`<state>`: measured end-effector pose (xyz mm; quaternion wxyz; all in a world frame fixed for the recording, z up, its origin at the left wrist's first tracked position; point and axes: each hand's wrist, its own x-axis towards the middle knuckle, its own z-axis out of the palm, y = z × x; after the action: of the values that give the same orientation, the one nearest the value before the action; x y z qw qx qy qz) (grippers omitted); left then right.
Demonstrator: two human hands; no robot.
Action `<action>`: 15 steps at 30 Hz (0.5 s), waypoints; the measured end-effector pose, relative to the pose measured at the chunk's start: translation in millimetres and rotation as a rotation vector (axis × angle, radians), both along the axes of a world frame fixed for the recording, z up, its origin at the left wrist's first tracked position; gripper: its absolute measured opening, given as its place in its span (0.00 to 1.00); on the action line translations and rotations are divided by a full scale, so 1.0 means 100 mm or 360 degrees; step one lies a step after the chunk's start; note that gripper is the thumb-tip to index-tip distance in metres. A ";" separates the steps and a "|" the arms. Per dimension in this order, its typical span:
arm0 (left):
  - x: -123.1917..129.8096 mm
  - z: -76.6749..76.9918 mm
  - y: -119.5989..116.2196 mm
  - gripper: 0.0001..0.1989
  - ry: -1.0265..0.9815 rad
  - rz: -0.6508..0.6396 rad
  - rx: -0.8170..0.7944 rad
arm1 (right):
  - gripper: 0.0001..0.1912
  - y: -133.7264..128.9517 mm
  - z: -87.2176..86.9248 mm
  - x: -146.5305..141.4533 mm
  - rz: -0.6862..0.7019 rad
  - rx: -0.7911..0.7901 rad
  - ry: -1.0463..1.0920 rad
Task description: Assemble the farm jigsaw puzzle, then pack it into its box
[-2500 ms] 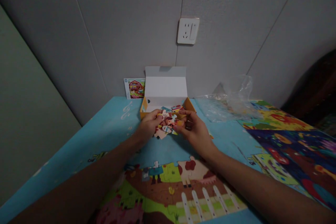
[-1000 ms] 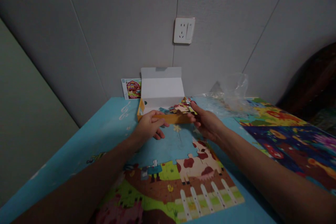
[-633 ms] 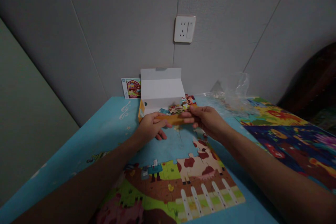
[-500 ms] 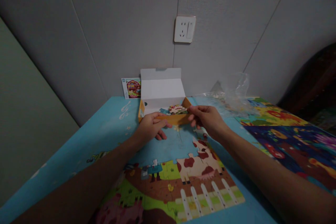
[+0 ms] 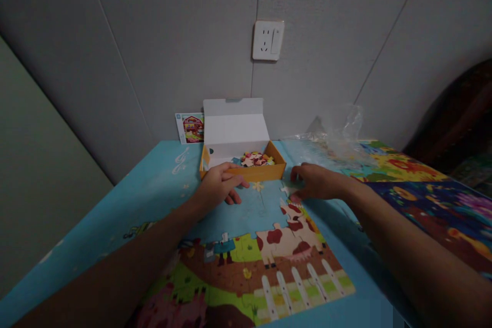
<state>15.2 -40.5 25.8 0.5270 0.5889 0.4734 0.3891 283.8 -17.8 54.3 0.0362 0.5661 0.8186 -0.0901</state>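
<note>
A partly assembled farm jigsaw puzzle [image 5: 284, 246] lies on the blue table, showing a spotted cow, a white fence and a pig. Behind it stands an open orange box [image 5: 261, 173] with loose puzzle pieces [image 5: 255, 159] inside. My left hand [image 5: 219, 184] rests at the front left of the box, fingers loosely spread and holding nothing. At the puzzle's upper right corner, my right hand [image 5: 315, 182] is lowered with curled fingers around a puzzle piece [image 5: 285, 190], mostly covered by the fingertips.
A picture card [image 5: 190, 129] leans on the wall beside the box's raised lid. Clear plastic wrapping [image 5: 342, 136] lies at the back right. Colourful picture sheets [image 5: 418, 215] cover the table's right side. A wall socket [image 5: 268, 40] is above.
My right hand has moved from the box's right front corner, where it pinched a piece, down and right to the puzzle's upper right edge. My left hand has stayed in place.
</note>
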 end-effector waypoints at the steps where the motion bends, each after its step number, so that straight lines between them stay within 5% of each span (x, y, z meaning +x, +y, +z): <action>1: 0.00 0.00 0.00 0.20 0.0007 0.0001 -0.0001 | 0.26 0.01 -0.01 -0.01 -0.0020 -0.0029 0.0007; 6: -0.01 0.00 0.00 0.19 0.0016 -0.0016 0.0003 | 0.18 0.03 0.12 0.04 -0.0129 -0.0255 0.0631; 9: -0.01 -0.01 0.01 0.20 0.0008 -0.0025 0.0010 | 0.22 -0.01 0.23 0.09 -0.0021 -0.0462 0.1006; 12: -0.01 -0.03 0.01 0.20 0.0002 -0.0050 0.0021 | 0.28 -0.11 0.25 0.05 0.0116 -0.0711 0.0782; 15: -0.01 -0.03 -0.02 0.23 -0.0014 -0.0112 0.0063 | 0.32 -0.22 0.21 -0.08 0.0157 -0.0650 0.0322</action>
<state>14.4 -42.1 22.4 0.5307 0.6136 0.4424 0.3822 276.1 -39.5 75.6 0.0722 0.4943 0.8096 -0.3083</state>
